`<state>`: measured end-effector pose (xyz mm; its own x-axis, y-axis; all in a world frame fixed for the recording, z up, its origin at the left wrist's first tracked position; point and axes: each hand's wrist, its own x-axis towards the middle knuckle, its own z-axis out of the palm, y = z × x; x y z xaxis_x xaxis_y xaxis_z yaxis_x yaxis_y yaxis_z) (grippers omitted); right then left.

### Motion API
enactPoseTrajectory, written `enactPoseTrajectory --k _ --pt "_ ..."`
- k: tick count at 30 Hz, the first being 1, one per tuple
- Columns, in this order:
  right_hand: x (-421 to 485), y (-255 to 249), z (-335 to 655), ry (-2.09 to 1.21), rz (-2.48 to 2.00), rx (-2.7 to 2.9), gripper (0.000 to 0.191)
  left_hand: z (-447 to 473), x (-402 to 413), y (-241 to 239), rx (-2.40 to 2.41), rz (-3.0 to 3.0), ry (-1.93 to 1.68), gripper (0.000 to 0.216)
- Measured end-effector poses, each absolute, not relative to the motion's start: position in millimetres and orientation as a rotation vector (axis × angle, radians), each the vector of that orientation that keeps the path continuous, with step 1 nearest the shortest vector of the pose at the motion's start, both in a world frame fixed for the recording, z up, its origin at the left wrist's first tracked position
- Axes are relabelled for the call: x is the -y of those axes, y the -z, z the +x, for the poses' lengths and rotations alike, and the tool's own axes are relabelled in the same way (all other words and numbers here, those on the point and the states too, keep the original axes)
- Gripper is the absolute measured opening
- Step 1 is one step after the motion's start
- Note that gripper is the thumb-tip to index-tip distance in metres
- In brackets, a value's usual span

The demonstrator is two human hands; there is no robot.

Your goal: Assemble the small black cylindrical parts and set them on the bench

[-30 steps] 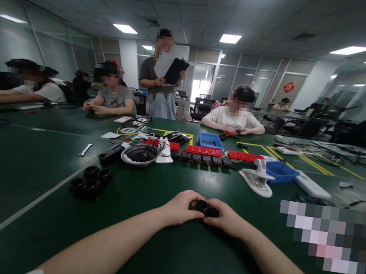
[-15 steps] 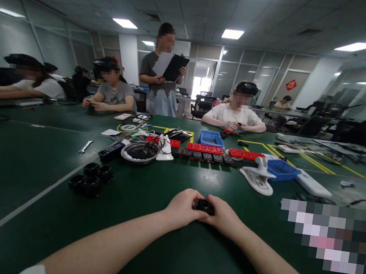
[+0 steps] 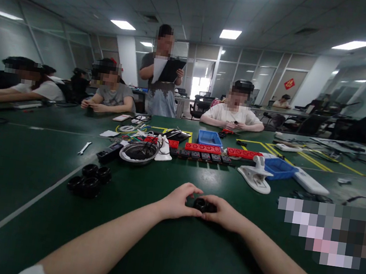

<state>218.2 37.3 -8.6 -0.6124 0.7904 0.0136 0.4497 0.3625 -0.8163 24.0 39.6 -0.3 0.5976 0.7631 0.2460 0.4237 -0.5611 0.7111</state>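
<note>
In the middle of the table, a small black round part (image 3: 200,204) with a hollow top sits between my two hands. My right hand (image 3: 226,212) is curled around its right side, with the thumb along the near edge. More black shows under those fingers, and I cannot tell if it is a second piece. My left hand (image 3: 178,203) is at the part's left, fingers apart and arched, the thumb tip close to its near side. Whether that thumb touches is unclear. Off to the left, several similar black round parts (image 3: 90,184) stand bunched together.
Farther back lie a metal bowl (image 3: 137,159), red socket strips (image 3: 203,148), a white clip base (image 3: 256,178) and blue trays (image 3: 280,169) (image 3: 209,137). A wrench (image 3: 84,148) rests at left. Co-workers sit across the table; one person stands holding a black folder (image 3: 170,71).
My left hand has loosened, its fingers lifting away from the black part. The part now shows more, nearer my right hand. The view has shifted slightly.
</note>
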Motion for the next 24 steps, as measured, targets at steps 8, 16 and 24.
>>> enactPoseTrajectory --k 8,16,24 --pt "-40 7 220 -1.142 -1.12 2.252 0.027 24 -43 0 -0.922 2.233 -0.661 0.033" --pt "-36 25 201 -0.476 -1.578 2.22 0.031 35 -36 8 -1.234 2.141 -0.782 0.03" --pt "-31 17 209 -0.644 -1.355 2.26 0.046 27 -41 6 -1.032 2.235 -0.729 0.031"
